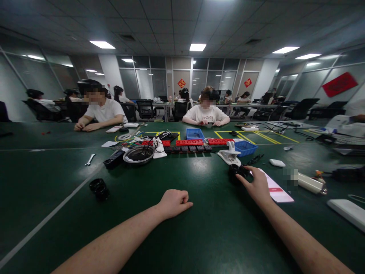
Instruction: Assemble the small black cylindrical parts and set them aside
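Observation:
My right hand (258, 185) reaches to the right of the middle, thumb and fingers closed around a black ring-shaped part (234, 170). That part stands on the green table just in front of a white clip-base stand (229, 154). My left hand (174, 203) rests on the tabletop with its fingers curled in, and nothing shows in it. Further left sits another black piece made of short round cylinders (99, 188). A pink-and-white phone-like slab (276, 189) lies beside my right hand, partly behind it.
Red power strips (189, 142), blue bins (194, 134) (245, 147), a round metal-rimmed dish (139, 155) with cables and a wrench (90, 160) lie across the middle. A metal cylinder (310, 183) and white box (348, 213) lie right. Two people sit opposite.

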`<move>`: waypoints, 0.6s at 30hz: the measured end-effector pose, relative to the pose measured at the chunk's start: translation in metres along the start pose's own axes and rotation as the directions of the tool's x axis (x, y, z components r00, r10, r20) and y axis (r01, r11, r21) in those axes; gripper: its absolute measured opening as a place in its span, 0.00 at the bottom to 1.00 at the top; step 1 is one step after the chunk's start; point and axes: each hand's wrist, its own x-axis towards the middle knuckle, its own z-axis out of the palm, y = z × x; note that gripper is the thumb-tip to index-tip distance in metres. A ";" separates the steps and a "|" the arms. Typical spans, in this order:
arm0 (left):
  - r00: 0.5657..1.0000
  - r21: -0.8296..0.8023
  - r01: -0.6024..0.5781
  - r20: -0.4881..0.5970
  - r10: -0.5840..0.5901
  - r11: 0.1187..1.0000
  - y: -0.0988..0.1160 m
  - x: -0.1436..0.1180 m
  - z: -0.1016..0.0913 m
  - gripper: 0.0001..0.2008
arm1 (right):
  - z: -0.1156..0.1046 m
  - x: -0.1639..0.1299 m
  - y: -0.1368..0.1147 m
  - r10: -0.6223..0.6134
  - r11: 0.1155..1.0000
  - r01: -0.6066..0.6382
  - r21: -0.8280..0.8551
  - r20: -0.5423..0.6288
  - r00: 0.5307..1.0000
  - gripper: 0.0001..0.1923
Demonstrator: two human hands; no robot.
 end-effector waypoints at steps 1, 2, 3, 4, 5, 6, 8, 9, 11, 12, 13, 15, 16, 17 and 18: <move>1.000 -0.004 -0.005 0.000 0.005 1.000 0.000 0.000 0.000 0.15 | -0.002 0.001 -0.002 -0.003 1.000 0.003 -0.003 -0.042 0.999 0.21; 1.000 -0.007 -0.010 -0.003 0.010 1.000 -0.001 0.000 0.001 0.15 | -0.004 0.001 -0.004 -0.002 1.000 0.001 -0.005 -0.071 0.997 0.20; 1.000 -0.008 -0.017 -0.008 0.016 1.000 -0.001 0.000 0.001 0.15 | -0.006 0.002 -0.005 0.001 1.000 -0.002 -0.009 -0.088 0.996 0.19; 1.000 -0.004 -0.019 -0.014 0.019 1.000 -0.001 0.000 0.002 0.15 | -0.008 0.003 -0.005 0.002 1.000 -0.003 -0.012 -0.097 0.995 0.17; 1.000 0.005 -0.019 -0.020 0.019 1.000 -0.001 0.000 0.002 0.15 | -0.010 0.003 -0.006 -0.001 1.000 0.000 -0.010 -0.098 0.995 0.17; 1.000 0.014 -0.017 -0.025 0.017 1.000 -0.001 0.000 0.002 0.15 | -0.012 0.003 -0.006 -0.007 1.000 0.007 0.001 -0.092 0.996 0.16; 0.999 0.020 -0.018 -0.032 0.018 1.000 -0.001 -0.001 0.003 0.15 | -0.016 0.001 -0.010 -0.009 0.999 0.013 0.053 -0.072 0.997 0.20; 0.999 0.017 -0.022 -0.034 0.023 1.000 -0.001 -0.001 0.003 0.15 | -0.017 -0.001 -0.014 -0.001 0.995 0.006 0.096 -0.053 0.999 0.21; 0.999 0.008 -0.034 -0.041 0.034 0.999 -0.002 -0.001 0.004 0.15 | -0.018 -0.009 -0.027 0.027 0.981 -0.027 0.194 0.004 1.000 0.22; 0.998 0.007 -0.038 -0.046 0.038 0.999 -0.003 0.000 0.004 0.15 | -0.016 -0.014 -0.036 0.024 0.970 -0.037 0.242 0.056 0.998 0.21; 0.998 0.011 -0.042 -0.052 0.042 0.999 -0.003 0.000 0.005 0.16 | -0.013 -0.020 -0.046 -0.004 0.960 -0.026 0.277 0.109 0.994 0.21; 0.997 0.035 -0.045 -0.066 0.048 0.998 -0.004 0.001 0.005 0.18 | -0.006 -0.033 -0.066 -0.136 0.945 0.054 0.322 0.239 0.961 0.21; 0.996 0.056 -0.047 -0.078 0.052 0.997 -0.003 0.001 0.005 0.19 | -0.002 -0.039 -0.075 -0.203 0.939 0.099 0.328 0.300 0.932 0.21; 0.994 0.084 -0.048 -0.097 0.056 0.995 -0.002 0.000 0.005 0.20 | 0.002 -0.044 -0.083 -0.252 0.933 0.126 0.338 0.362 0.898 0.22; 0.991 0.116 -0.049 -0.118 0.063 0.992 0.000 -0.001 0.004 0.20 | 0.005 -0.048 -0.089 -0.281 0.927 0.133 0.350 0.418 0.864 0.22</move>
